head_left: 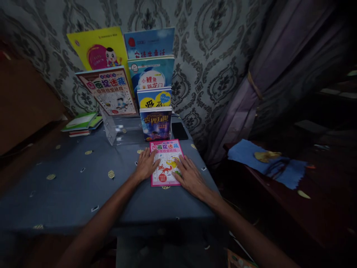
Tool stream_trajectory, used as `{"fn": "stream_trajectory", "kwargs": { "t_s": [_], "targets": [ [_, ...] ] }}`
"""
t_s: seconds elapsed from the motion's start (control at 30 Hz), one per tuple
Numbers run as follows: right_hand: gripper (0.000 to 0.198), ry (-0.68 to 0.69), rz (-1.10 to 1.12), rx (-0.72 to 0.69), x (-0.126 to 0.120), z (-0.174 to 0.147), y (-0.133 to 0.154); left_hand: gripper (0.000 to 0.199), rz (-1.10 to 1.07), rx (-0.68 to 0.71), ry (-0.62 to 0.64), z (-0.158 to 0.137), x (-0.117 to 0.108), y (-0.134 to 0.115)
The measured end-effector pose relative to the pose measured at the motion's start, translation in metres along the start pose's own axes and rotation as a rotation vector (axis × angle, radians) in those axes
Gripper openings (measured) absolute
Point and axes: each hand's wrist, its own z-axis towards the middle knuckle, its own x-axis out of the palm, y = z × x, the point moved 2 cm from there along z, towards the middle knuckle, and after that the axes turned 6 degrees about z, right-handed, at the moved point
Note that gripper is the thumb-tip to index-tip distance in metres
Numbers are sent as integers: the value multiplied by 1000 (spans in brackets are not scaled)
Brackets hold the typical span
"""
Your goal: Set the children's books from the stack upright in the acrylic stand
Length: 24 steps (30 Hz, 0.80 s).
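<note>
Seen from the head camera, we look down on a table draped in a blue-grey cloth with small yellow spots (pixel 69 186), pushed against a grey damask-patterned wall (pixel 217 56), with a purple curtain tied back (pixel 279 63) at the right. On the far part of the table stands a clear acrylic tiered rack (pixel 117 130) carrying rows of upright picture books, the yellow-covered one (pixel 95 46) at the back left and a dark blue fantasy-cover book (pixel 155 123) at the front of the right column; a low stack of green-covered books (pixel 82 123) lies flat at the left, and a black phone-like slab (pixel 179 130) lies just right of the rack. Directly in front of the rack, flat on the cloth, lies the thin pink-bordered activity book with a red fox on its cover (pixel 166 162). Our left hand (pixel 145 164) rests on its left edge with fingers spread and flat; our right hand (pixel 190 175) lies likewise open across its right edge and lower corner, neither hand closed on anything. We judge the step in hand to be settling or squaring this book on the table; a lift from here would call for fingertips working under one edge, since the thin cover lies flush with the cloth
</note>
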Motion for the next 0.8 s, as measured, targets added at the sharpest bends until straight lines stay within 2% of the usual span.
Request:
{"fn": "stream_trajectory", "kwargs": {
  "t_s": [0.33, 0.47, 0.57, 0.67, 0.8],
  "targets": [
    [60, -5, 40, -51, -11, -4, 1, 37, -221, 25, -184, 4, -5, 8],
    [59, -14, 65, -56, -15, -5, 3, 33, -331, -8, -228, 5, -10, 12],
    [55, -20, 84, -66, -17, -6, 4, 27, -475, -71, -255, 7, -13, 17],
    [54, -17, 89, -72, -19, -5, 4, 22, -723, -153, -263, 11, -15, 21],
    [53, -22, 100, -78, -19, -5, 4, 29, -1149, -397, -249, 15, -15, 28]
  ]
}}
